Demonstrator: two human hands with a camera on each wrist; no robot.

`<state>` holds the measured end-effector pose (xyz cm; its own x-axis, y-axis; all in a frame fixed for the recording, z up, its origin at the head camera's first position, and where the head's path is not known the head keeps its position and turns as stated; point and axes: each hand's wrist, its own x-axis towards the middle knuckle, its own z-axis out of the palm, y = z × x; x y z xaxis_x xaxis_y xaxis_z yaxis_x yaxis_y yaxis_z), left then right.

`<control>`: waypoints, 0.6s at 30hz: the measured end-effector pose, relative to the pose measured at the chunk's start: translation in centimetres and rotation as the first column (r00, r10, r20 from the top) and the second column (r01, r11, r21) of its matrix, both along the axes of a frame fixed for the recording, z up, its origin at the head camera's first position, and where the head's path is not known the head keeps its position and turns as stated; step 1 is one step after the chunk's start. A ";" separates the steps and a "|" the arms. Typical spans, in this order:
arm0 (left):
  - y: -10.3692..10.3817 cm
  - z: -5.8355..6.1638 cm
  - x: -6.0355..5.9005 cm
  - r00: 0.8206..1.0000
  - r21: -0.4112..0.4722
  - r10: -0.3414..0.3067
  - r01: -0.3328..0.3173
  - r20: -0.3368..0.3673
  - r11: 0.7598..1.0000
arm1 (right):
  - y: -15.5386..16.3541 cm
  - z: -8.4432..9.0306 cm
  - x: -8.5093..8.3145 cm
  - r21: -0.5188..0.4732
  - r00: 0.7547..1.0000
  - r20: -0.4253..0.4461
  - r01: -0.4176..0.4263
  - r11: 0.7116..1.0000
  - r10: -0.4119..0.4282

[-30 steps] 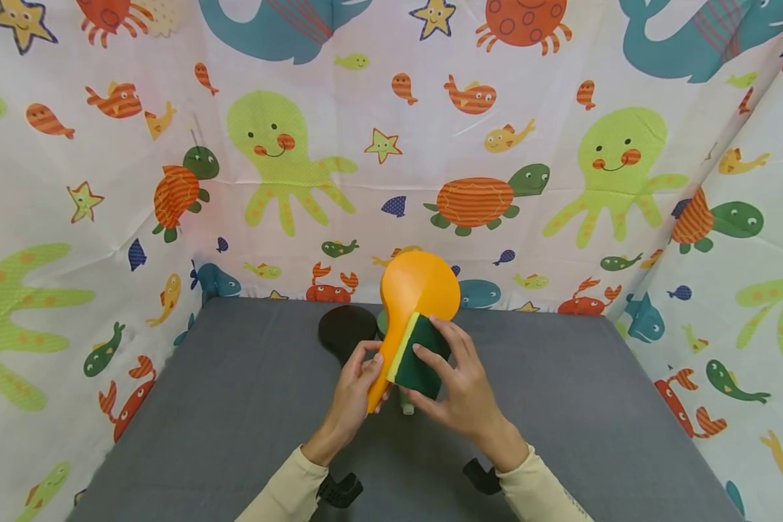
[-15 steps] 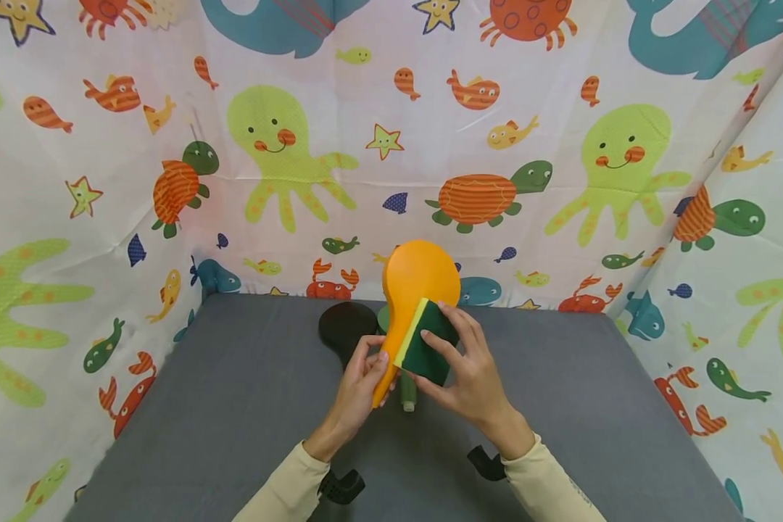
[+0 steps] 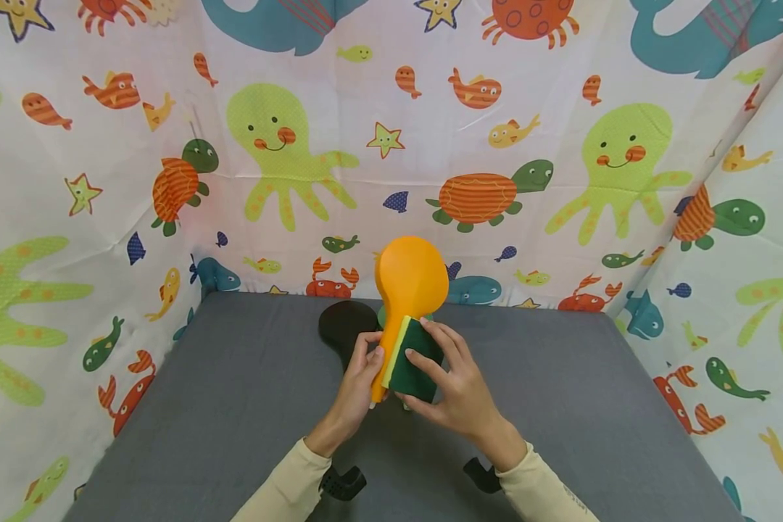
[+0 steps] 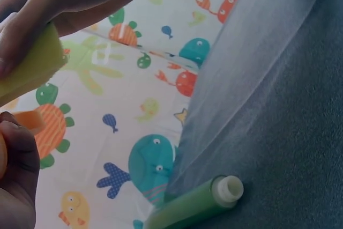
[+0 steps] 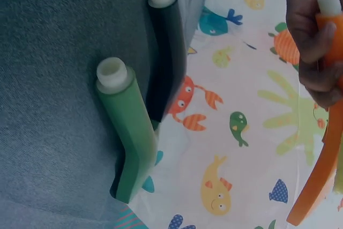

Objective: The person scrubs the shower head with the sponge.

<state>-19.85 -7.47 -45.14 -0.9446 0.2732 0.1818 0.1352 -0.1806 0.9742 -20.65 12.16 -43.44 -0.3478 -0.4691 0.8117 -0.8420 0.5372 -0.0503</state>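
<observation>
In the head view my left hand (image 3: 352, 391) grips the handle of an orange handheld shower head (image 3: 412, 275), round head tilted up. A white hollow connector (image 5: 329, 5) sticks out of its handle end in the right wrist view. My right hand (image 3: 460, 391), fingers spread over the dark green scouring side, holds a sponge (image 3: 416, 362). The sponge's yellow side lies against the shower head where handle meets head. A black shower head (image 3: 346, 325) and a green shower head (image 5: 128, 116) lie on the table behind; the orange one and my hands mostly hide the green one in the head view.
A grey cloth-covered table (image 3: 254, 406) lies below my hands. White curtains (image 3: 378, 181) printed with sea animals stand at its back and both sides. Black wrist mounts (image 3: 343, 484) hang under both forearms.
The sponge has slid up toward the round head and then back down the orange shower head. The shower head has swung slightly left and stands more upright. Both hands keep their grips.
</observation>
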 end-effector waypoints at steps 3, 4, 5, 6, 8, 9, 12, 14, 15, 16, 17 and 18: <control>-0.1 0.0 -0.1 1.000 0.004 -0.015 0.015 0.007 1.000 | -0.1 -0.3 0.2 0.018 1.000 -0.009 -0.010 1.000 0.010; -0.1 0.0 -0.1 1.000 0.004 -0.022 0.022 0.010 1.000 | -0.1 -0.3 0.2 0.023 1.000 -0.013 -0.011 1.000 0.011; -0.2 0.1 -0.1 1.000 0.005 -0.028 0.028 0.012 1.000 | -0.2 -0.4 0.3 0.027 1.000 -0.016 -0.013 1.000 0.013; -0.2 0.1 -0.1 0.999 0.003 -0.033 0.033 0.013 0.999 | -0.2 -0.5 0.3 0.029 1.000 -0.019 -0.015 0.999 0.015; -0.3 0.1 -0.2 0.999 -0.001 -0.037 0.037 0.017 0.999 | -0.3 -0.5 0.4 0.029 0.999 -0.025 -0.018 0.999 0.019; -0.3 0.1 -0.2 0.999 -0.005 -0.039 0.039 0.019 0.999 | -0.3 -0.5 0.4 0.031 1.000 -0.023 -0.019 0.999 0.020; -0.4 0.2 -0.2 0.999 -0.004 -0.045 0.045 0.027 0.999 | -0.3 -0.5 0.4 0.040 1.000 -0.009 -0.016 0.999 0.016; -0.5 0.2 -0.2 0.998 0.007 -0.058 0.058 0.032 0.998 | -0.2 -0.4 0.3 0.051 1.000 0.001 -0.009 0.999 0.009; -0.5 0.2 -0.2 0.997 0.015 -0.067 0.066 0.036 0.998 | -0.1 -0.4 0.3 0.057 1.000 0.006 -0.005 0.998 0.005; -0.6 0.1 -0.2 0.996 0.022 -0.075 0.074 0.041 0.997 | 0.0 -0.3 0.3 0.062 1.000 0.006 -0.003 0.998 0.003; -0.6 0.1 -0.2 0.995 0.030 -0.085 0.084 0.047 0.996 | 0.0 -0.2 0.2 0.065 1.000 0.007 -0.002 0.998 0.002; -0.7 0.1 -0.2 0.994 0.038 -0.097 0.095 0.054 0.995 | 0.1 -0.1 0.1 0.069 1.000 0.008 -0.002 0.998 0.001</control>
<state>-20.02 -8.14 -45.03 -0.9235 0.3571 0.1402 0.0610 -0.2242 0.9726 -20.51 12.24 -43.57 -0.3534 -0.5241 0.7749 -0.8424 0.5385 -0.0199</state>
